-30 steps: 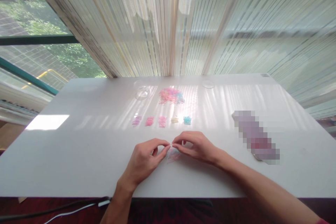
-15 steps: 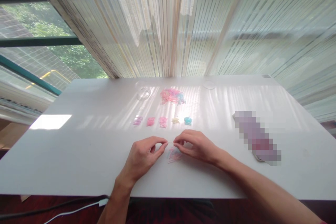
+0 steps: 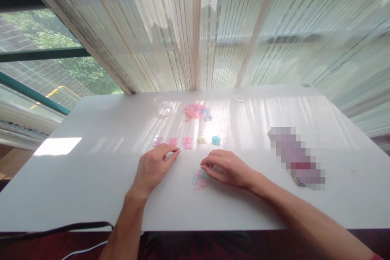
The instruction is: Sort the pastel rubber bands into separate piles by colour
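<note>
At the near edge: my forearms [image 3: 283,199] cross onto the white table [image 3: 76,195].
Left hand [image 3: 155,166]: thumb and forefinger pinched together, beside the five coloured bundles [image 3: 187,143]; I cannot tell whether they grip anything.
Right hand [image 3: 225,168]: fingers curled at the small loose heap [image 3: 199,180]; grip, if any, I cannot tell.
Toward far edge: mixed pile [image 3: 197,112], clear round pieces [image 3: 164,110] either side.
Moving room: wide stretch from right hand to pixelated object [image 3: 297,158]; another leftward to the side edge.

The left forearm [image 3: 126,215] slants in from seven o'clock, its left hand [image 3: 154,166] pinched and aimed at two. From four reaches the right forearm [image 3: 298,213], right hand [image 3: 228,166] curled toward nine.
</note>
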A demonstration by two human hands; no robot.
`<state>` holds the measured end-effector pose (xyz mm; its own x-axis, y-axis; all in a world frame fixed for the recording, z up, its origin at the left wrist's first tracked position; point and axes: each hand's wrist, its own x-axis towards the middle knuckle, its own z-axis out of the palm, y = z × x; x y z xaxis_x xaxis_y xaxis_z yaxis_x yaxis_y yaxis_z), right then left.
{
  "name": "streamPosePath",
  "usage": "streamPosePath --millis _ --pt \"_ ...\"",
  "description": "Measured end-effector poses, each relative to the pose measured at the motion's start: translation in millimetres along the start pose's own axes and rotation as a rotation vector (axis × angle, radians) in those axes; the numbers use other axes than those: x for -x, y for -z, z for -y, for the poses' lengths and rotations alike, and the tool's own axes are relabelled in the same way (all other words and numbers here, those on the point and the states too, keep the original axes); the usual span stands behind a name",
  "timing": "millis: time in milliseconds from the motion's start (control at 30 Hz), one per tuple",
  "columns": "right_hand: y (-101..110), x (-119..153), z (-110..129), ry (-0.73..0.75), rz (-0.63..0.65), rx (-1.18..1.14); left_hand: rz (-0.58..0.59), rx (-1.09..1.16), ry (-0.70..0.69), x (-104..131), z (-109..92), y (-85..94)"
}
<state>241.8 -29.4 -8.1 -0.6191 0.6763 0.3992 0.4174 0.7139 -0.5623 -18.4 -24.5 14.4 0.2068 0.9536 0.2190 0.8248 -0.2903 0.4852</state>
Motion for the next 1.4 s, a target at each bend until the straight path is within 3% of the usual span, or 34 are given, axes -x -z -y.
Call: streamPosePath --millis 400,767,1400 --pt "1 0 0 -0.011 0.019 0.021 -0.056 -0.146 -0.025 -11 -14 -1.6" --pt "4 1 1 -0.006 0.006 0.031 0.006 -0.24 -0.03 -18 -12 -12.3" --pt "8 1 -3 -0.033 -0.026 0.052 -0.009 -0.159 -0.027 -7 -16 -6.1"
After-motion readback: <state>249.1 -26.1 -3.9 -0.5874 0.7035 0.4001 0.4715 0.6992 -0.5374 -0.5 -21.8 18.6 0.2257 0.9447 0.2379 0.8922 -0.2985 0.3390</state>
